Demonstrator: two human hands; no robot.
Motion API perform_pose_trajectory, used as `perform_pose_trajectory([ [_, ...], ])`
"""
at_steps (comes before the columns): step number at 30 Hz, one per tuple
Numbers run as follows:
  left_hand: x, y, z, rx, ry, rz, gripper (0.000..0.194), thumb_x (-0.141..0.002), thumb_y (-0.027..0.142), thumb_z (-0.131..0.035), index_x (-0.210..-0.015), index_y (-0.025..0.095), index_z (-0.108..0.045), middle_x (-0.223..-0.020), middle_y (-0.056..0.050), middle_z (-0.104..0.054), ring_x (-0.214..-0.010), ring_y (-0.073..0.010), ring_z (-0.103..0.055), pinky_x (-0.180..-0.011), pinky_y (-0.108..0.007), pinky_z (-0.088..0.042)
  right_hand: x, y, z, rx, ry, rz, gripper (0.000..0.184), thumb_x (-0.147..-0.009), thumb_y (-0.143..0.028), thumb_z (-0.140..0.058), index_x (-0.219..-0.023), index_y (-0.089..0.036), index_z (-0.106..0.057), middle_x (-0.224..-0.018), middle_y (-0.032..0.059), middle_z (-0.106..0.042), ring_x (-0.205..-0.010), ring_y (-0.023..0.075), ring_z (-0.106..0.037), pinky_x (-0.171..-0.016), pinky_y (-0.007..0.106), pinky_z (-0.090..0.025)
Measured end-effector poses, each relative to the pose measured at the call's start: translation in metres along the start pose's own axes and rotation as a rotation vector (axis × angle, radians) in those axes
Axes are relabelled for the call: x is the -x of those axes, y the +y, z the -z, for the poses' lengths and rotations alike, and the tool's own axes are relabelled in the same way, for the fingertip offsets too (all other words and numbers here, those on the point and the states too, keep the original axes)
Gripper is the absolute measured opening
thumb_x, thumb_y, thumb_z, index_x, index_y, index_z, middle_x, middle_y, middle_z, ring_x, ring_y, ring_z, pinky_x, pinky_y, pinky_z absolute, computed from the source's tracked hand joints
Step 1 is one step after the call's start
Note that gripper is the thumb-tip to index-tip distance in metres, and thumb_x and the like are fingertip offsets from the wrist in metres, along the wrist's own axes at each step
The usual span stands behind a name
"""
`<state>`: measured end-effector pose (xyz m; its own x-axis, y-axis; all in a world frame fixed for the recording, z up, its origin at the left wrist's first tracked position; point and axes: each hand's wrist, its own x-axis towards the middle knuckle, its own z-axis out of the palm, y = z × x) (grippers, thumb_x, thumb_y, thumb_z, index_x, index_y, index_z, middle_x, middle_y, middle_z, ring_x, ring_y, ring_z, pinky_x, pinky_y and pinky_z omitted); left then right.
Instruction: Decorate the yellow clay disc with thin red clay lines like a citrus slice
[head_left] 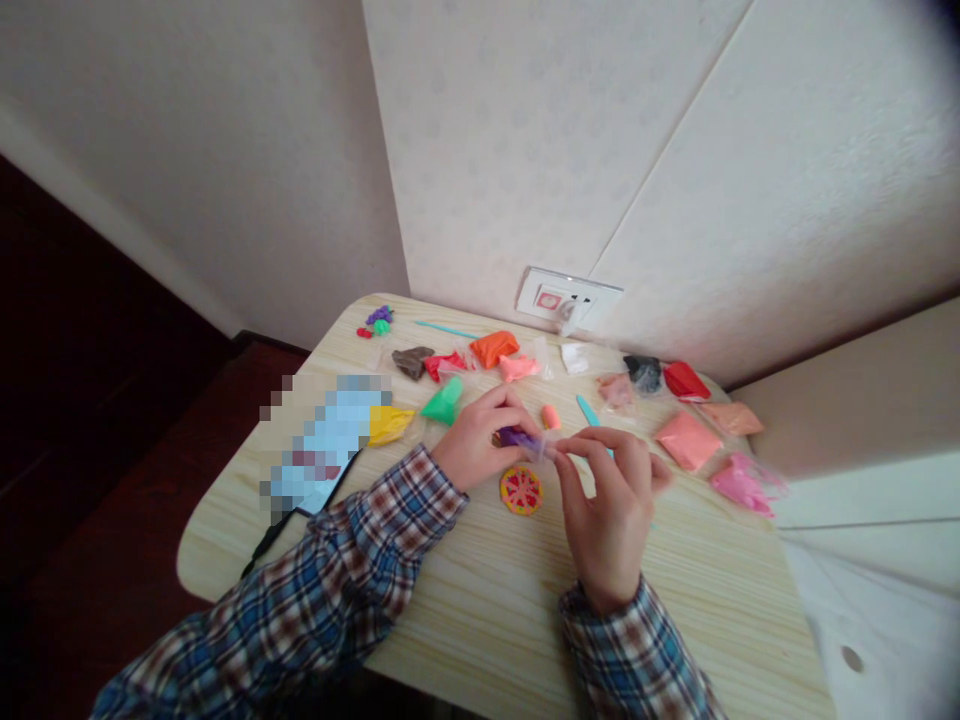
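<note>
Between my two hands is a small clear bag of purple clay [517,438]. My left hand [484,440] is closed around its purple end. The thumb and fingertips of my right hand [611,500] pinch the clear plastic end. Just below the bag, a round clay disc [520,491] with a yellow rim and red and pink wedges lies flat on the table. A short orange-pink clay cylinder [551,416] sits behind the bag. A light blue modelling tool [589,410] lies partly hidden behind my right hand.
Bags of coloured clay, such as orange [495,349], green [442,401] and pink [745,482], lie across the wooden table [465,620]. A phone [330,440] lies at the left. Small clay grapes [380,315] are at the far left corner. A wall socket [570,298] is behind.
</note>
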<state>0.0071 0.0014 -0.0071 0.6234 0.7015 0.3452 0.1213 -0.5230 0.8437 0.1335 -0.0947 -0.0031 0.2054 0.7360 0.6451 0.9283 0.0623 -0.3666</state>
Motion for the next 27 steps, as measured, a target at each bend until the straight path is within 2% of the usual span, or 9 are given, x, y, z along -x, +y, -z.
perform_pose_trajectory([
  [5,-0.001,0.000,0.001,0.006,-0.002,-0.001,0.008,-0.068,0.011,-0.072,-0.073,0.014,-0.066,-0.076,0.000,-0.051,-0.071,-0.0106,-0.052,-0.066,-0.022,-0.046,0.000,-0.001,0.000,0.009,-0.002,-0.011,0.009,-0.086,-0.026,-0.055,-0.083,-0.020,-0.060,-0.088,0.0020,-0.060,-0.083,0.0172,-0.053,-0.080,0.035,-0.026],
  [8,-0.001,0.000,0.003,0.029,0.004,0.003,0.008,-0.068,0.013,-0.073,-0.073,0.014,-0.066,-0.075,0.000,-0.051,-0.070,-0.0105,-0.052,-0.065,-0.022,-0.045,-0.001,0.000,0.001,-0.084,0.009,-0.077,0.008,-0.085,-0.026,-0.057,-0.082,-0.020,-0.061,-0.089,0.0022,-0.059,-0.085,0.0177,-0.054,-0.081,0.036,-0.027],
  [10,-0.001,0.000,0.003,0.054,0.017,0.006,0.009,-0.068,0.015,-0.073,-0.073,0.014,-0.066,-0.075,0.000,-0.051,-0.069,-0.0104,-0.052,-0.063,-0.022,-0.045,-0.002,0.004,0.002,-0.255,0.034,-0.183,0.008,-0.083,-0.026,-0.059,-0.079,-0.020,-0.062,-0.086,0.0016,-0.058,-0.085,0.0176,-0.054,-0.081,0.036,-0.030],
  [13,-0.002,-0.002,0.003,0.084,0.038,0.012,0.012,-0.066,0.015,-0.074,-0.072,0.013,-0.064,-0.076,0.000,-0.052,-0.070,-0.0104,-0.052,-0.061,-0.021,-0.045,-0.004,0.011,0.002,-0.648,0.066,-0.413,0.012,-0.082,-0.029,-0.060,-0.075,-0.020,-0.061,-0.081,0.0004,-0.055,-0.082,0.0162,-0.051,-0.077,0.033,-0.036],
  [16,-0.002,-0.003,0.003,0.080,0.050,0.023,0.014,-0.065,0.014,-0.075,-0.072,0.013,-0.063,-0.077,0.000,-0.053,-0.070,-0.0105,-0.052,-0.060,-0.020,-0.044,-0.005,0.016,0.001,-0.998,-0.005,-0.616,0.016,-0.082,-0.036,-0.057,-0.079,-0.021,-0.061,-0.079,-0.0006,-0.052,-0.078,0.0144,-0.049,-0.076,0.032,-0.038],
  [18,-0.002,-0.005,0.003,0.067,0.058,0.016,0.014,-0.065,0.013,-0.074,-0.073,0.014,-0.062,-0.078,0.000,-0.053,-0.071,-0.0106,-0.052,-0.060,-0.020,-0.044,-0.005,0.016,0.001,-1.166,-0.065,-0.700,0.019,-0.082,-0.039,-0.055,-0.077,-0.022,-0.061,-0.077,-0.0012,-0.050,-0.075,0.0132,-0.047,-0.075,0.032,-0.039],
  [23,-0.003,-0.008,0.004,0.057,0.098,-0.020,0.017,-0.064,0.011,-0.075,-0.075,0.014,-0.062,-0.078,0.001,-0.053,-0.074,-0.0116,-0.052,-0.063,-0.021,-0.044,-0.005,0.014,0.002,-1.399,-0.051,-0.856,0.019,-0.076,-0.041,-0.063,-0.073,-0.022,-0.061,-0.078,-0.0013,-0.049,-0.070,0.0115,-0.044,-0.072,0.030,-0.042],
  [27,-0.003,-0.010,0.004,0.044,0.116,-0.020,0.017,-0.064,0.010,-0.074,-0.075,0.014,-0.063,-0.078,0.001,-0.053,-0.074,-0.0118,-0.052,-0.063,-0.022,-0.044,-0.005,0.018,0.001,-1.458,-0.036,-0.915,0.020,-0.072,-0.044,-0.067,-0.079,-0.025,-0.065,-0.089,0.0002,-0.056,-0.071,0.0115,-0.047,-0.070,0.030,-0.044],
])
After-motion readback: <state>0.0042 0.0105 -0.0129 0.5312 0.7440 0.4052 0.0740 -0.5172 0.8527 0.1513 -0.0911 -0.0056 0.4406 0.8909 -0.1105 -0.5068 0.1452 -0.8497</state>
